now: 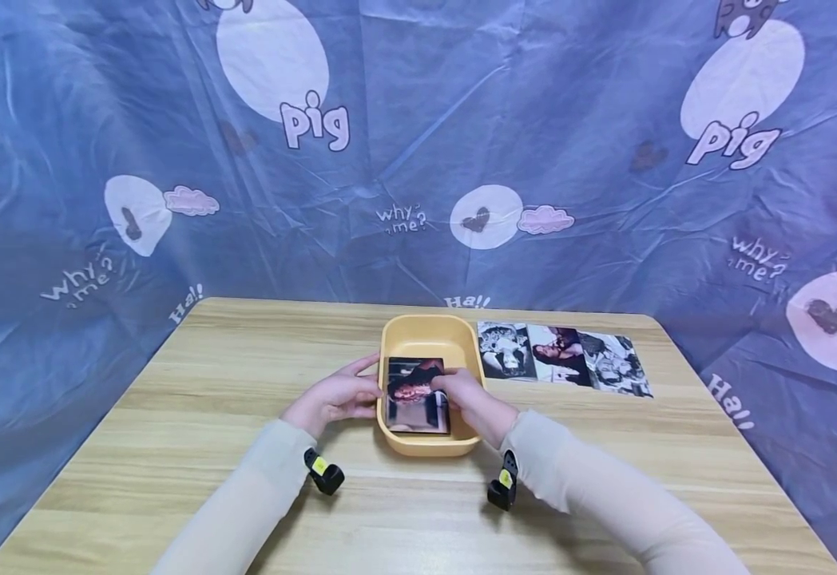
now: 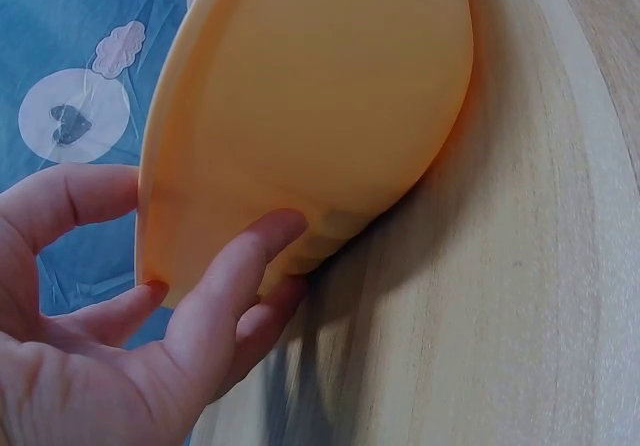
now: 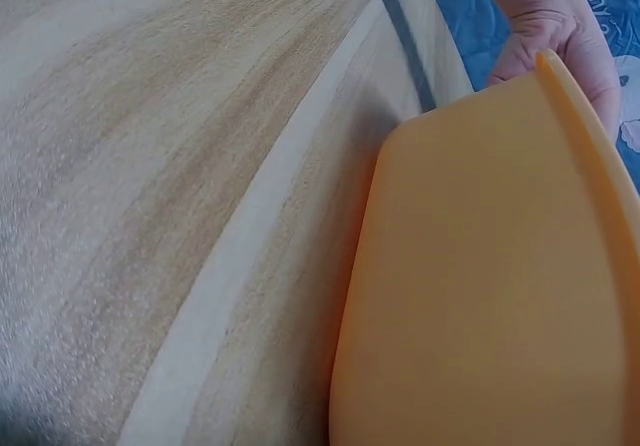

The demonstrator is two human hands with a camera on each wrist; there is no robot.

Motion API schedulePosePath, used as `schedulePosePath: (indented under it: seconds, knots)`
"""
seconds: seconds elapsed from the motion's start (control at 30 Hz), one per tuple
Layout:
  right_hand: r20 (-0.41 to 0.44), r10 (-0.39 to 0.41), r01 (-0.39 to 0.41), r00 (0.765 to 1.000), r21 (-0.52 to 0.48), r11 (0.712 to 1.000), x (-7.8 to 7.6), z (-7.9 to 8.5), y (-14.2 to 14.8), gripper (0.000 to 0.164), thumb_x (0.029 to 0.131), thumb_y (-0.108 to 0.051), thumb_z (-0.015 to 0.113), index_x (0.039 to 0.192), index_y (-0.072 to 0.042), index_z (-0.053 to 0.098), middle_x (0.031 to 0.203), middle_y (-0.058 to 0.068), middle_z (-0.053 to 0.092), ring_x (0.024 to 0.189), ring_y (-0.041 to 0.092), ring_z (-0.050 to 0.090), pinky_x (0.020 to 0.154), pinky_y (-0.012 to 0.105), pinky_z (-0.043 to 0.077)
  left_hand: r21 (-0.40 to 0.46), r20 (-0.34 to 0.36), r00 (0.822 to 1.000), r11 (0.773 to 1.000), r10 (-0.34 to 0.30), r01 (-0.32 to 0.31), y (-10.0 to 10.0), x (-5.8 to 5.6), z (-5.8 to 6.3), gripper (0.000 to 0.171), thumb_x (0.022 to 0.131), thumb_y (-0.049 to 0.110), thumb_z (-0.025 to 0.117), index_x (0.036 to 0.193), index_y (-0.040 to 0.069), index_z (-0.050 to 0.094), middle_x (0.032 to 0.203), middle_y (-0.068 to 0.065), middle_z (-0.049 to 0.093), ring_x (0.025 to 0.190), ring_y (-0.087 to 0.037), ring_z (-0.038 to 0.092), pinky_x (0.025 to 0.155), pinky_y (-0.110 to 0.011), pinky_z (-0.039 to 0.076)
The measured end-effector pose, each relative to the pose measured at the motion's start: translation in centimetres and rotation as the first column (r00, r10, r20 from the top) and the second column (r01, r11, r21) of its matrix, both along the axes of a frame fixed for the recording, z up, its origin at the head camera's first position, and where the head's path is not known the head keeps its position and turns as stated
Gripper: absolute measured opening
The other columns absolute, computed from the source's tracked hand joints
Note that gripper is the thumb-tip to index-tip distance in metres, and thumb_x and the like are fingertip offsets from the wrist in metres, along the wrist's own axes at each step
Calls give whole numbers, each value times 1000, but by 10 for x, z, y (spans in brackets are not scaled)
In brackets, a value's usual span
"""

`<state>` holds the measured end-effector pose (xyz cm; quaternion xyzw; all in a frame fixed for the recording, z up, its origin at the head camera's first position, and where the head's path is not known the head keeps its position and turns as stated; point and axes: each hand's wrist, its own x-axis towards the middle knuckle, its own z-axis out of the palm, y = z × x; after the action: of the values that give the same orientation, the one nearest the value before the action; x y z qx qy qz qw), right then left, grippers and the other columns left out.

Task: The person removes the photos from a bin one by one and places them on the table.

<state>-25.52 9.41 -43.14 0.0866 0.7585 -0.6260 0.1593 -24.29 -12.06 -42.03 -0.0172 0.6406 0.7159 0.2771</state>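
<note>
A yellow rectangular plastic bin (image 1: 429, 447) stands on the wooden table in front of me. Inside it, a glossy colour photo card (image 1: 418, 415) lies toward the left, showing a dark and reddish picture. My right hand (image 1: 470, 402) reaches over the bin's right rim and grips the card's right edge, thumb on its face and the other fingers hidden. My left hand (image 1: 339, 397) is at the bin's left side. In the left wrist view, its spread fingertips (image 2: 285, 224) rest against the outer wall and rim. The right wrist view shows the bin's outer wall (image 3: 490, 266).
Right of the bin, a row on the table holds a black-and-white picture card (image 1: 506, 351), a colour card (image 1: 558, 354) and another black-and-white card (image 1: 616, 364). Behind the table (image 1: 246, 359) hangs a blue printed cloth (image 1: 404, 144).
</note>
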Motion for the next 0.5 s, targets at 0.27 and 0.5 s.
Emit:
schedulePosePath:
  seconds: [0.27, 0.5]
  knots:
    - [-6, -2, 3, 1000, 66, 998, 4, 3, 1, 65, 78, -3, 56, 140, 9, 40, 114, 16, 61, 82, 15, 53, 62, 19, 43, 13, -6, 1000, 1000, -11, 11, -1, 2, 0, 88, 82, -10, 49, 156, 13, 7, 157, -24, 21, 132, -42, 44, 106, -57, 41]
    - [-31, -18, 20, 999, 42, 999, 5, 2, 2, 63, 78, 1, 55, 138, 7, 37, 118, 23, 54, 89, 21, 54, 73, 27, 49, 18, 5, 1000, 1000, -3, 3, 1, 1, -1, 88, 83, -10, 49, 156, 14, 7, 158, -23, 21, 133, -42, 44, 107, -58, 40]
